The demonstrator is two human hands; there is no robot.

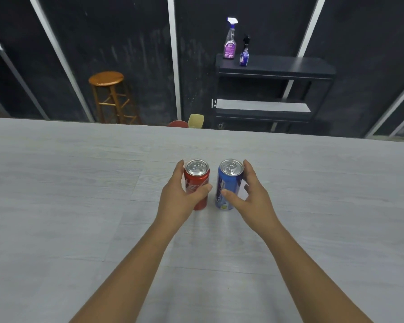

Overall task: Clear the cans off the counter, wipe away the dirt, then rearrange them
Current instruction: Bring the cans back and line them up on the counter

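Clearing step: left hand (175, 197) grasps the upright red aluminium can (197, 183), right hand (250, 194) half-closed around the blue aluminium can (228, 185); next, tighten and lift.

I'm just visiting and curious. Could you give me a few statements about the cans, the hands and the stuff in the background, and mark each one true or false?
1. The left hand is wrapped around the red can. True.
2. The blue can lies on its side. False: it stands upright on the counter.
3. The right hand is at the blue can. True.
4. Two spray bottles stand on the wooden stool. False: they stand on the dark shelf.
5. The red can is stacked on the blue one. False: they stand side by side.
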